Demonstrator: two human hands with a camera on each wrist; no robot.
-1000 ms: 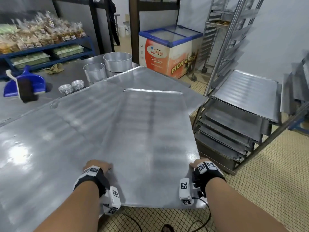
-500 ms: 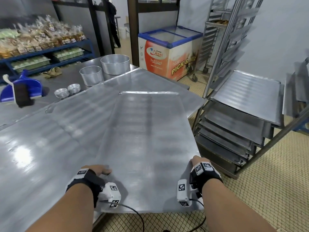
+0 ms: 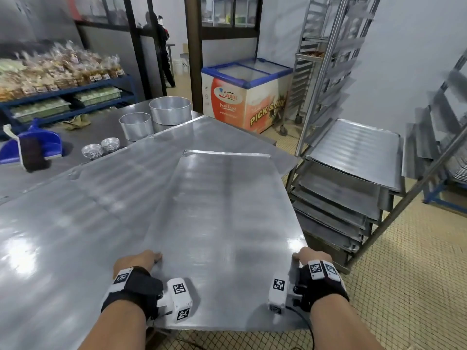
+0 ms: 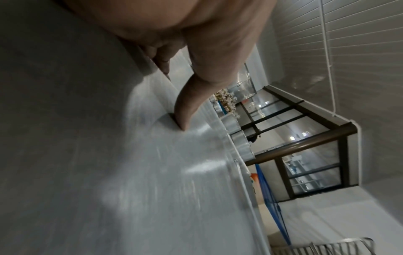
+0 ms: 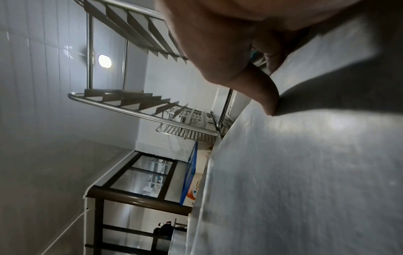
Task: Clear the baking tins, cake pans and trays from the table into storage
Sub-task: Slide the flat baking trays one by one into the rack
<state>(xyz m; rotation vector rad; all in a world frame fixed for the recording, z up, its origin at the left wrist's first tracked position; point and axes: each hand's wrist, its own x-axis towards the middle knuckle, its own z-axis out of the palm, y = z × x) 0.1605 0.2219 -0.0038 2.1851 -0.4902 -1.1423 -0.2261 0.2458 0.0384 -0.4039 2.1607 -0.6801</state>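
A large flat metal baking tray (image 3: pixel 222 210) lies lengthwise over the steel table (image 3: pixel 50 236), its near end jutting past the table's edge. My left hand (image 3: pixel 137 261) grips the tray's left edge near the front corner. My right hand (image 3: pixel 307 256) grips the right edge opposite. In the left wrist view my thumb (image 4: pixel 189 107) presses on the tray's top (image 4: pixel 152 172); in the right wrist view my thumb (image 5: pixel 261 93) does the same on the tray (image 5: pixel 305 172). The other fingers are hidden beneath. Two round cake pans (image 3: pixel 169 110) (image 3: pixel 135 126) and stacked small tins (image 3: pixel 101 147) stand at the table's far end.
A low rack (image 3: pixel 353 152) holding several flat trays stands right of the table. Behind it is a tall trolley rack (image 3: pixel 326 59), and a chest freezer (image 3: pixel 247 92) lies beyond the table. A blue dustpan with brush (image 3: pixel 32 145) lies far left. Another wide sheet (image 3: pixel 214 132) lies under the tray.
The tray has slid toward me along the table, its near end sticking out farther over the floor. Both hands kept their grip and came back with it.
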